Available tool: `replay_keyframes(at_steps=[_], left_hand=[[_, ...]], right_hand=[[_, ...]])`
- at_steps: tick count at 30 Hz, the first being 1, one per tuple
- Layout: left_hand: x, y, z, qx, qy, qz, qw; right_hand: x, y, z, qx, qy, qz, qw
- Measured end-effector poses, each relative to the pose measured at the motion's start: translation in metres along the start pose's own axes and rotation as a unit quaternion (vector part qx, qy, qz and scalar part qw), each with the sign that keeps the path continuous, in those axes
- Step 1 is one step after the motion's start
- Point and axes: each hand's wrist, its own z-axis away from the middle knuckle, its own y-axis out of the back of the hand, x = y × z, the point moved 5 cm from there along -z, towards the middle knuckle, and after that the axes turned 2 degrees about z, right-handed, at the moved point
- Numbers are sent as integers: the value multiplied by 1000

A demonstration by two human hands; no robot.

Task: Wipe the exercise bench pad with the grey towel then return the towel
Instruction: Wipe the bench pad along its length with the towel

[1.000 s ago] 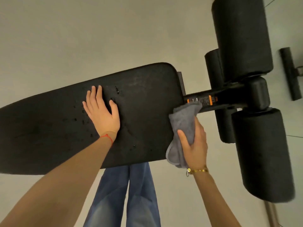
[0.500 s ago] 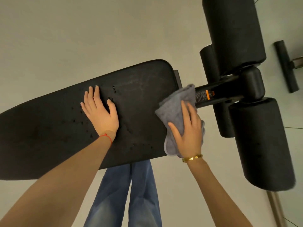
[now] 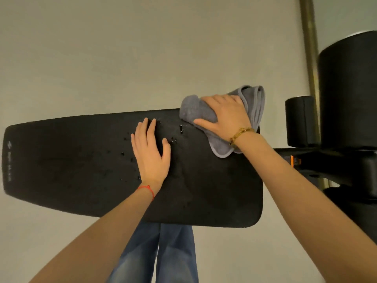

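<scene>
The long black bench pad (image 3: pixel 81 166) lies across the view, with water droplets scattered near its middle. My left hand (image 3: pixel 152 154) rests flat on the pad, fingers spread, holding nothing. My right hand (image 3: pixel 226 115) presses the bunched grey towel (image 3: pixel 195 111) onto the pad's far right corner. Part of the towel hangs over the far edge, and a flap sticks out under my wrist.
Black foam rollers (image 3: pixel 346 88) and the bench's black frame with an orange label (image 3: pixel 293 160) stand at the right. A brass-coloured strip (image 3: pixel 310 48) runs across the grey floor behind them. My jeans-clad legs (image 3: pixel 159 254) are below the pad's near edge.
My right hand has carried the towel from the pad's near right edge up to its far right corner. The view has swung left. My left hand stays flat on the pad.
</scene>
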Motion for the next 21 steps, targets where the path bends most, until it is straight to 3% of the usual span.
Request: replay_keyframes(at_steps=[3,7,12,14,21], left_hand=[[-13,2,-4,-7,26,-24,999],[-15,-2,-6,-12,45,-32,998],[-17,-4,-7,-10,50,-33,998],[-18,-5,-8,-9,50,-26,998],[-15,0,-12,-14,52,-11,998]], right_hand=[[20,13,18,-8,55,-39,998],[22,15,-16,-80,47,-55,994],[-89,-40,-100,-218,128,-91,963],[-114,-49,-113,-232,135,-116,956],[2,7,-48,-184,95,-162,965]])
